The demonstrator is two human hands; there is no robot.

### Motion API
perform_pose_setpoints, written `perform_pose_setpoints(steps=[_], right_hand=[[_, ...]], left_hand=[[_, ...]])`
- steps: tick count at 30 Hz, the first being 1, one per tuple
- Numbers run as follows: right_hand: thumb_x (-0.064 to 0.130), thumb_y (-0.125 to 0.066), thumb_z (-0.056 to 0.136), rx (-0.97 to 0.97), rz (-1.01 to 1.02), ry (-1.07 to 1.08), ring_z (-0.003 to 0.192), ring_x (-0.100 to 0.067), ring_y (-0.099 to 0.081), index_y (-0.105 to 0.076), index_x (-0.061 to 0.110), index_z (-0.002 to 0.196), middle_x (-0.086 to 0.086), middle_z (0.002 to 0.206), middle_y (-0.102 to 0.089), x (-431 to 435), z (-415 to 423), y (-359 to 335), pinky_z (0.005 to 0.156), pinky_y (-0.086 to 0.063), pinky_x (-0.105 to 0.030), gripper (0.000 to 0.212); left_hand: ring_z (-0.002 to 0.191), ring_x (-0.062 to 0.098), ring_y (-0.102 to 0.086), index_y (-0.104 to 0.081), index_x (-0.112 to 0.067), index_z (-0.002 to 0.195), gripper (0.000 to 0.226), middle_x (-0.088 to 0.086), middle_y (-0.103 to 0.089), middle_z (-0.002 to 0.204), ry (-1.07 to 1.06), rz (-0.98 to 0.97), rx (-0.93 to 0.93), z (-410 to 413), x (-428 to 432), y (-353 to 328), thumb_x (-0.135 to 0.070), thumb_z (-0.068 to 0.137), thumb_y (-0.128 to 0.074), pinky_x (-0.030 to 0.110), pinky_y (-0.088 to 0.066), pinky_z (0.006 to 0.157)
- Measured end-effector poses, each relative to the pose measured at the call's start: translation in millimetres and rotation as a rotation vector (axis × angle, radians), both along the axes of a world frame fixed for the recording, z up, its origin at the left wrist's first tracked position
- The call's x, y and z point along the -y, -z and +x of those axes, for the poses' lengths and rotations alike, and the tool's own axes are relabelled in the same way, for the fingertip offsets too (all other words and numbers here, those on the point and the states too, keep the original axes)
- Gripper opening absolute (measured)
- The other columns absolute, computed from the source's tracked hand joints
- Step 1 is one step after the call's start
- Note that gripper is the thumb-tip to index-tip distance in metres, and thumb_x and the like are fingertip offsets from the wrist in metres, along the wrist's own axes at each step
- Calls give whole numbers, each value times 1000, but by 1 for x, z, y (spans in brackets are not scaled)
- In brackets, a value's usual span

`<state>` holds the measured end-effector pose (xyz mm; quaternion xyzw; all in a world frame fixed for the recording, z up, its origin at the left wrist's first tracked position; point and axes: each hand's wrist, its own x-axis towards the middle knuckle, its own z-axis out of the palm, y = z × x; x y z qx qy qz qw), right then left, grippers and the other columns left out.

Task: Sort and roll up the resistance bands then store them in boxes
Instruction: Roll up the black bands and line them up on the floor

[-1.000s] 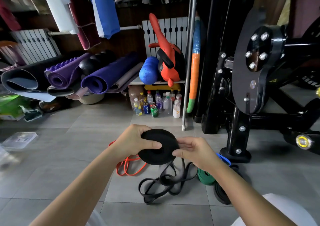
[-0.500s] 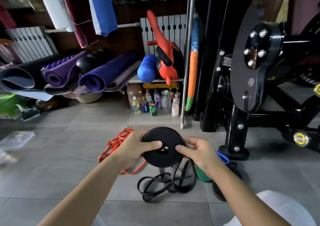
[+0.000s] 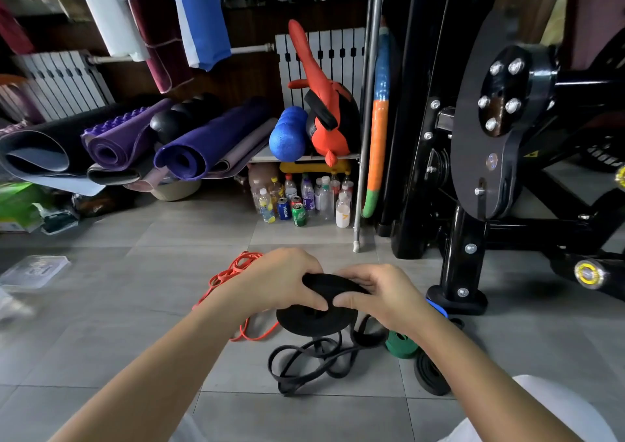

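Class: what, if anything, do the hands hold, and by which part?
The left hand and right hand grip the black rolled band by its upper rim, thumbs on its face near the centre.

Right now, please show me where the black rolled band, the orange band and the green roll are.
black rolled band (image 3: 323, 326): head view, flat face of the coil.
orange band (image 3: 241, 261): head view, bunch of loops at its far end.
green roll (image 3: 400, 344): head view, its top side.

Head camera looks forward and down, close over the floor (image 3: 169, 272).
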<state>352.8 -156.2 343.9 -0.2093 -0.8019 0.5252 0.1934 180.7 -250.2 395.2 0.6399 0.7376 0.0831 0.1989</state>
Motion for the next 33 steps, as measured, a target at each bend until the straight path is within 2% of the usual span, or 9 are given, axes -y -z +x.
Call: perform_pose_setpoints(steps=[3, 7, 14, 18, 22, 25, 27, 30, 33], right_hand=[[18, -76, 78, -42, 1, 24, 99, 5, -63, -64, 53, 91, 25, 97, -70, 1, 8, 5, 85, -49, -14, 39], [17, -74, 80, -74, -52, 16, 101, 3, -64, -63, 47, 101, 23, 101, -70, 0, 13, 9, 90, -48, -18, 38], [52, -37, 89, -142, 52, 94, 122, 16, -42, -40, 53, 123, 39, 124, -49, 8, 19, 10, 100, -30, -4, 35], [42, -47, 87, -223, 67, 173, 68, 12, -57, -51, 43, 123, 28, 79, -66, 6, 17, 6, 66, -40, -2, 37], [23, -57, 89, -352, 3, 350, 88, 7, -65, -61, 30, 115, 32, 82, -68, 10, 12, 11, 74, -44, -3, 27], [20, -50, 96, -282, 111, 378, 48, 6, -50, -51, 23, 130, 25, 44, -45, 18, 9, 16, 54, -35, -3, 34], [18, -50, 97, -241, 130, 375, 56, 15, -50, -41, 23, 136, 30, 52, -45, 22, 9, 18, 58, -36, 0, 40], [16, -55, 94, -251, 178, 486, 96, 18, -53, -51, 15, 133, 21, 107, -57, 26, 9, 18, 81, -37, 0, 40], [20, -61, 90, -292, 188, 638, 89, 6, -58, -61, 21, 123, 19, 100, -57, 29, 8, 18, 77, -44, -9, 33]], left_hand=[[68, 5, -66, -69, -30, 80, 18, -10, -70, 74, -100, 38, 295, -10, 7, 3, -39, 67, -79, 31, -57, 66], [75, 7, -70, -72, -34, 83, 21, -10, -73, 80, -126, 88, 495, -14, 14, 7, -35, 65, -82, 26, -58, 67], [78, 18, -72, -74, -37, 80, 22, 1, -75, 81, -276, 323, 815, -16, 23, 5, -28, 61, -82, 25, -58, 67], [79, 22, -72, -76, -30, 81, 22, 7, -75, 84, -300, 378, 977, -12, 25, 10, -26, 59, -78, 25, -57, 65], [81, 27, -72, -77, -20, 83, 26, 12, -74, 87, -375, 445, 1120, -3, 22, 19, -23, 57, -79, 27, -57, 64], [83, 31, -71, -73, -9, 93, 34, 18, -73, 92, -435, 478, 1225, 6, 19, 27, -21, 61, -78, 30, -57, 64], [83, 31, -71, -72, -5, 96, 32, 20, -72, 93, -467, 493, 1314, 10, 17, 31, -15, 65, -75, 31, -57, 63], [81, 29, -71, -73, -5, 90, 23, 20, -72, 92, -521, 490, 1431, 16, 15, 39, -11, 68, -72, 32, -57, 61], [82, 28, -71, -74, -5, 88, 23, 18, -73, 92, -563, 488, 1459, 22, 11, 46, -15, 67, -73, 33, -57, 63]])
